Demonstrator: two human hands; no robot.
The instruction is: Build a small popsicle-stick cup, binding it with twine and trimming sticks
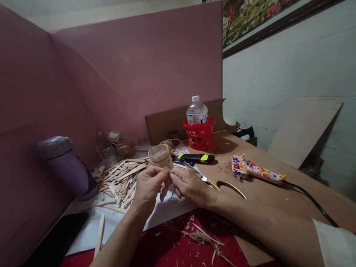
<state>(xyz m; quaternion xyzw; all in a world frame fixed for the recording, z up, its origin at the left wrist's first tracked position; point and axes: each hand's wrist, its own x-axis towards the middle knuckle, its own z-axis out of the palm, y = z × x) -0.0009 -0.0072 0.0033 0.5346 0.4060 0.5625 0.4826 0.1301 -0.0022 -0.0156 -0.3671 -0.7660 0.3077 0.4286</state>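
My left hand and my right hand meet at the fingertips above the white paper. Both are closed in a pinch on something small and pale between them, too small to name. Just behind the fingers stands a round cup-like piece made of craft sticks, partly hidden by my hands. A pair of gold-handled scissors lies beside my right hand, its blades pointing toward the cup. To the left of my left hand spreads a pile of wooden craft sticks.
A black-and-yellow utility knife lies behind the scissors. At right rests a flowered glue gun with its cord. A red bucket holds a plastic bottle. A purple flask and a twine ball stand left. Scraps litter the red cloth.
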